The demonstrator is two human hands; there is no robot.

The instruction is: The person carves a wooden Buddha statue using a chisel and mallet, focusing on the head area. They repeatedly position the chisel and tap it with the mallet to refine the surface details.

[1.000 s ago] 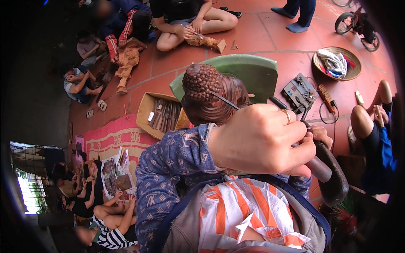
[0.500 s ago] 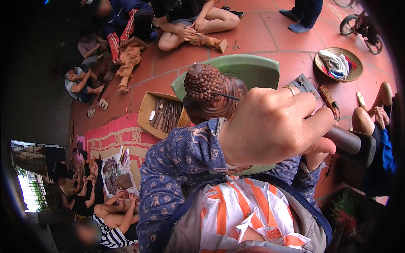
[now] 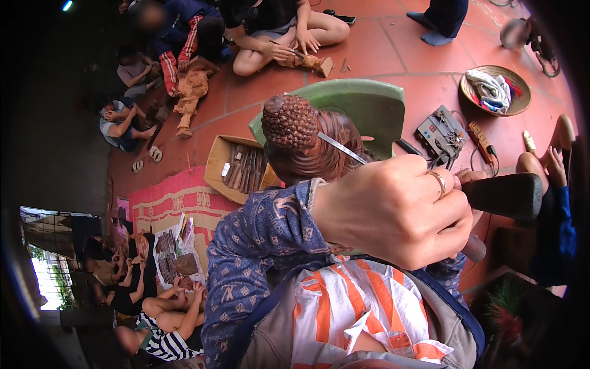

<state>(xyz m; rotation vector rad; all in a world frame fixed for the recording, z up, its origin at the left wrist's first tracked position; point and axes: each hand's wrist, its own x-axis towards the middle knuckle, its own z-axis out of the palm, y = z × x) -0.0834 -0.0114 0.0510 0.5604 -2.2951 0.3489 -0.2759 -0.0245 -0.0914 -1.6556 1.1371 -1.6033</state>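
A dark wooden statue (image 3: 292, 125) with a knobbly, curl-covered head stands in front of me. My left hand (image 3: 381, 209), ring on one finger, is closed round a chisel (image 3: 342, 148). Its flat metal blade points up and left, the tip at the statue's neck just below the curls. The handle's end juts out below my fist. Mostly hidden behind it, my right hand (image 3: 472, 178) shows fingers wrapped by a dark wooden mallet (image 3: 507, 195), which lies above and right of the chisel's handle end.
Behind the statue is a green plastic tub-like piece (image 3: 375, 98). A cardboard box of chisels (image 3: 220, 157) stands left of it. On the right are a control box (image 3: 442, 132), a power strip (image 3: 481, 140) and a basket of cloths (image 3: 520, 104). Several people sit around, some handling carvings.
The chisel has turned and tilted, so its blade shows its bright flat side and its handle end sits lower. The mallet has come up and left, and the control box shows more fully.
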